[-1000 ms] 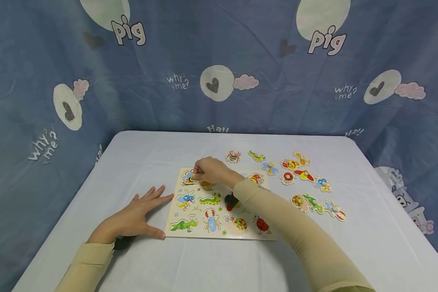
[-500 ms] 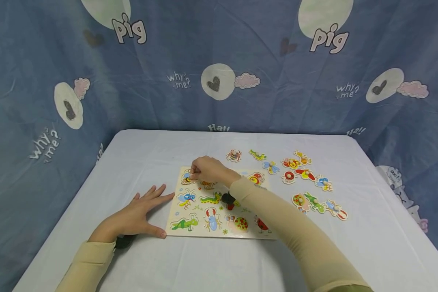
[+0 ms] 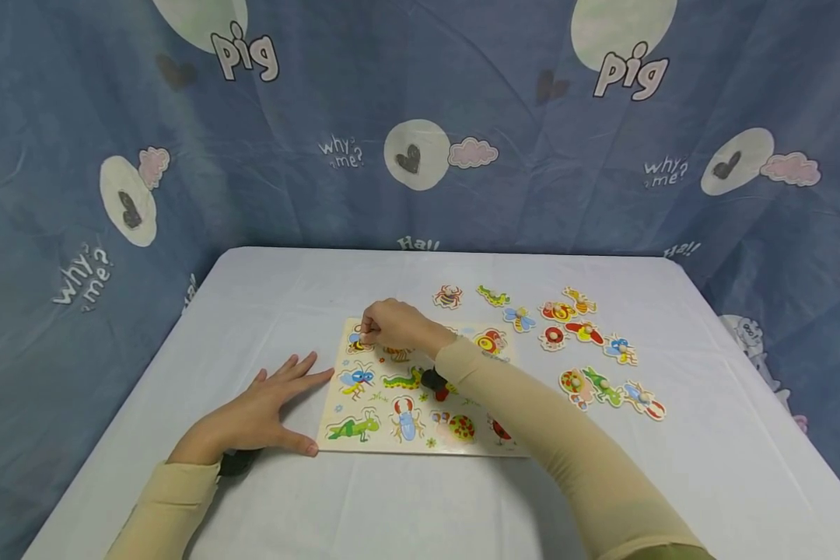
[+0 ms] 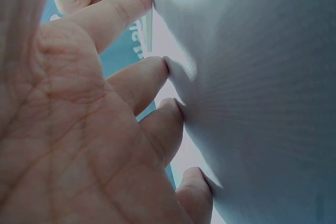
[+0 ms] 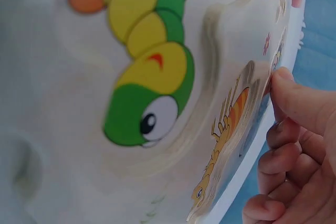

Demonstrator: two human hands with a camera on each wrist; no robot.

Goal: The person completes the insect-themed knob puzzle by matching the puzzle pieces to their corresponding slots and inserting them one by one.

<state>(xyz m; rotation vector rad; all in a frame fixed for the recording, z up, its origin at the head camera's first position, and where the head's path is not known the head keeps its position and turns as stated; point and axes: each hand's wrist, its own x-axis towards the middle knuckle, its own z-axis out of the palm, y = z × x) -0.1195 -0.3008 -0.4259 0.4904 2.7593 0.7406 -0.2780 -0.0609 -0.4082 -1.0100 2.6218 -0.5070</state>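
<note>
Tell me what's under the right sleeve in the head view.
The right sleeve crosses over the puzzle board and white table. A ladybug picture shows at its edge; that picture's rest and anything else covered can't be seen.

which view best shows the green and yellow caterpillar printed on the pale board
Right wrist: the green and yellow caterpillar is large, eye and mouth clear, though cut off at the top edge. The head view shows it small; left wrist doesn't show it.

Loose pieces (image 3: 585, 333) lie behind and right of the board (image 3: 385, 414).
</note>
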